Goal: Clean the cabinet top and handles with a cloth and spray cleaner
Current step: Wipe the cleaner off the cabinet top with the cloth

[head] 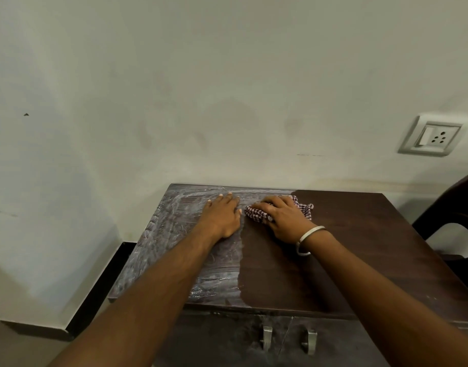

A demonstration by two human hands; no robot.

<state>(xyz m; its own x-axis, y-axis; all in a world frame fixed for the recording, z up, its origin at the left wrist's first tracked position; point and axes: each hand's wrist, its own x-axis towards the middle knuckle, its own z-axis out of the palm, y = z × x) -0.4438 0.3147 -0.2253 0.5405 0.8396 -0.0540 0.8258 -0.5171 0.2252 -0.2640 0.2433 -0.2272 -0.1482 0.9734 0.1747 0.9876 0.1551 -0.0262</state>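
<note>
The right hand (281, 218) lay over the checked cloth (256, 211), fingers curled into the bunched fabric and pressing it down near the back edge of the cabinet top (360, 234). The left hand (222, 215) rested flat just beside it, fingers straight and holding nothing — it looked to be bracing on the wood.

The cloth appeared thin, soft and light; it would crumple under any grip and take no shape of its own. A loose corner stuck out to the right of the hand, so gathering it into the palm seemed the sounder hold, since a pinch at one edge would only drag it. Downward pressure, I judged, did the cleaning, and the weight of the cloth added nothing.

The top itself looked stiff and flat. Its right part showed dark and clear, while the left part under the left hand was covered in a pale, streaky film — that part was not yet done. The cloth sat right at the line between the two.

Lower down, two metal handles (267, 337) hung on the dusty doors, seemingly not yet wiped. No spray cleaner was in view.
</note>
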